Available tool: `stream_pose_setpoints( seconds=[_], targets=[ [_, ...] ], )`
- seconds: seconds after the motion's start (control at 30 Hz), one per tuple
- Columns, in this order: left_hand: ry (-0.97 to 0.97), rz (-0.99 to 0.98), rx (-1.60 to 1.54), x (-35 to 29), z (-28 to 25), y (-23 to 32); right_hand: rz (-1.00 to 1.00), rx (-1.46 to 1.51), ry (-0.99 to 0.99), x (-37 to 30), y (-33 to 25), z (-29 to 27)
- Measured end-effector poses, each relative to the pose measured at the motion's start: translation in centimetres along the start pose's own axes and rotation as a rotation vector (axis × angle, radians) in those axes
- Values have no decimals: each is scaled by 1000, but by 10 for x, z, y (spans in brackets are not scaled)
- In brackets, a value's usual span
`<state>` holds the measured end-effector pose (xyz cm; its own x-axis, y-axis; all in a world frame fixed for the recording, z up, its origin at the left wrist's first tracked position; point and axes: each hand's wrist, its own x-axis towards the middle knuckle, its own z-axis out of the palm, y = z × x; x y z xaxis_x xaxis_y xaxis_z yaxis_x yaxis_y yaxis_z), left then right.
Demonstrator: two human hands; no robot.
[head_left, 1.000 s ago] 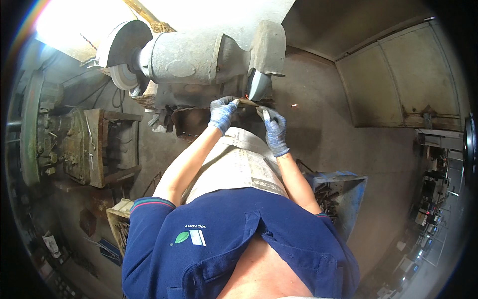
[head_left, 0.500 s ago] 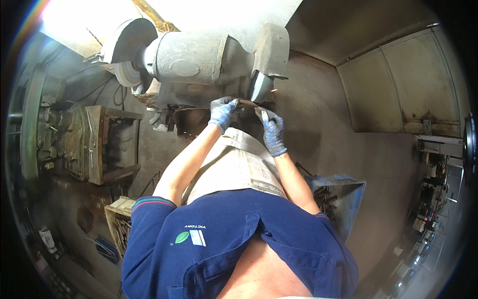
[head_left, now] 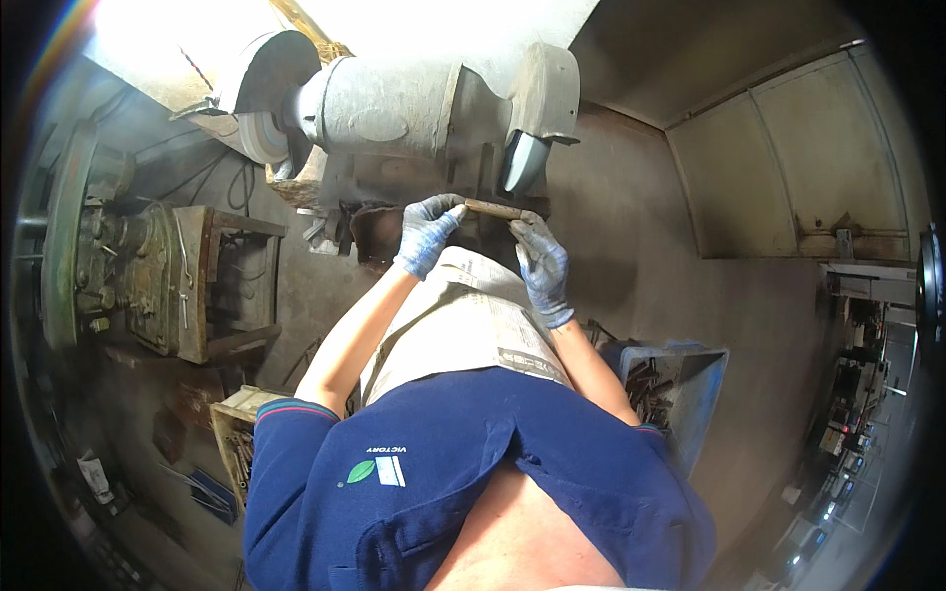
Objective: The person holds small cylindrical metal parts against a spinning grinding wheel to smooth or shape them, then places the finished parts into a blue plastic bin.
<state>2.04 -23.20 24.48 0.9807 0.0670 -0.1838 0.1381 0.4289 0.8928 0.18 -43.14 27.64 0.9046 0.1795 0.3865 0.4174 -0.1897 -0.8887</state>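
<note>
Between my gloved hands is a short brownish metal bar, held level and a little nearer to me than the right wheel of a grey bench grinder. My left hand pinches the bar's left end between thumb and fingers. The other end is gripped by my right hand, thumb and forefinger closed on it and its lower fingers curled. A gap shows between bar and wheel. Both gloves are grey and blue. The grinder's left wheel sits partly under its guard.
A blue-edged bin of metal pieces stands at my right, a wooden crate of similar pieces at my left. Farther left is a greenish machine beside a frame stand. A newspaper-like sheet covers my lap. Pale metal panels line the right.
The bar has come away from the right wheel, and the small spark there is gone. My left hand has shifted slightly left, and the bar now shows more fully.
</note>
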Motion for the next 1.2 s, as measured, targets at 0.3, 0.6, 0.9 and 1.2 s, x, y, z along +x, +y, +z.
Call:
stream_pose_setpoints(
  seconds=[0.3, 0.6, 0.9, 1.2],
  targets=[
    [-131, 64, 31, -50, 16, 64, -253, -210, 9, -6, -63, -13],
    [-135, 159, 152, -53, 14, 63, -172, -103, 2, -9, -64, -8],
    [-100, -226, 45, 12, 32, 10, 170, 49, 58, -3, 23, -21],
    [1, -268, -6, 46, 49, -5, 386, 355, 148, 9, 52, -27]
  ],
)
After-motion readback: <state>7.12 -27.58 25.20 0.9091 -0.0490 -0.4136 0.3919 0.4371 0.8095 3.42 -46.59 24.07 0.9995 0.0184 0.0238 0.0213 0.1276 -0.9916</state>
